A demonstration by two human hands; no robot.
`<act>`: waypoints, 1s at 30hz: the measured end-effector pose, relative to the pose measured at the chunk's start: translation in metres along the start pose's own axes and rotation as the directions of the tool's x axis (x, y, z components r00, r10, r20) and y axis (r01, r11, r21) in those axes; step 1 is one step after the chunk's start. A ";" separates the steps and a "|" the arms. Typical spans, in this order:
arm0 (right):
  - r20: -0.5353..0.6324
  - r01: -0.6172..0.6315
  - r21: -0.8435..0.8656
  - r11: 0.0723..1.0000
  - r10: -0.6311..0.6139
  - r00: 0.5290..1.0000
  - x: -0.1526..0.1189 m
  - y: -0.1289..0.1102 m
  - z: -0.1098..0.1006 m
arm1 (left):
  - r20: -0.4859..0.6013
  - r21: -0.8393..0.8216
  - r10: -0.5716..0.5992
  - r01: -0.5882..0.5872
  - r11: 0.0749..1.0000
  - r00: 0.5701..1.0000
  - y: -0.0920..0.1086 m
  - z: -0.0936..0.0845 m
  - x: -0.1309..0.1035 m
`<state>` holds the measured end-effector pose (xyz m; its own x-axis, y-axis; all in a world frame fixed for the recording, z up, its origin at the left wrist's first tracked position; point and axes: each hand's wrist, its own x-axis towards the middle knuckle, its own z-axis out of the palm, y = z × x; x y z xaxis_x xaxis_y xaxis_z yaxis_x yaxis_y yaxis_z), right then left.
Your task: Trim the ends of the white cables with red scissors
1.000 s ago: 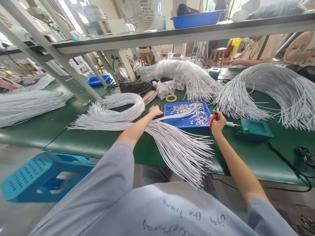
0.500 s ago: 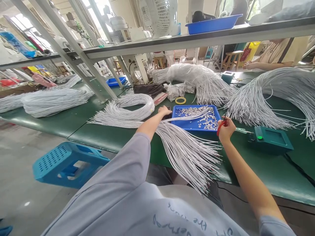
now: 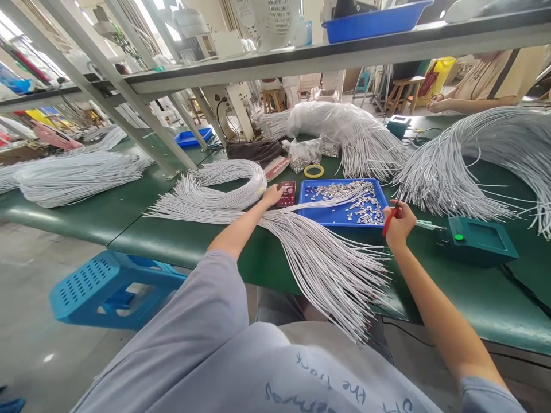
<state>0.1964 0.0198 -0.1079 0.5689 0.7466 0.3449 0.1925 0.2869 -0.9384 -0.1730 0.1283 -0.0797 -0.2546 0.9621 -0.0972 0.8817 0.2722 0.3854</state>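
Note:
My left hand (image 3: 272, 196) is at the left edge of a flat red-and-dark device, seemingly a phone (image 3: 286, 194), lying beside the blue tray (image 3: 321, 220). Its fingers reach toward the screen and grip nothing that I can see. My right hand (image 3: 399, 225) is closed around a red-handled tool (image 3: 390, 220) at the tray's right edge; its working end is mostly hidden. Small metal terminals (image 3: 369, 211) lie scattered in the tray. A bundle of white wires (image 3: 318, 258) fans out toward me, and a few wires cross into the tray.
A coiled wire bundle (image 3: 241, 183) lies left of the phone. Behind the tray are a yellow tape roll (image 3: 314, 171) and bagged parts (image 3: 298, 156). A green box (image 3: 477, 241) stands at the right, below large wire bundles (image 3: 469, 149). A shelf (image 3: 301, 64) spans above. Another person sits across.
My left hand has drawn back left from the phone, uncovering its screen, which now shows red. The right hand still holds the red-handled tool near the tray. The view has shifted slightly.

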 end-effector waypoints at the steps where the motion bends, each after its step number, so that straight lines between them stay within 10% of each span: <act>1: -0.003 -0.009 0.010 1.000 0.009 1.000 0.001 -0.001 0.000 | 0.007 -0.033 0.003 -0.003 0.999 1.000 -0.008 0.001 -0.001; 30: 0.014 -0.106 -0.067 0.992 0.107 0.994 -0.004 -0.005 -0.006 | 0.085 -0.199 0.043 -0.026 0.980 0.995 -0.022 0.012 0.016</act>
<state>0.1979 0.0119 -0.1044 0.5751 0.7812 0.2427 0.1844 0.1653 -0.9689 -0.1919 0.1376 -0.1008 -0.1815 0.9706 -0.1579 0.7912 0.2394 0.5627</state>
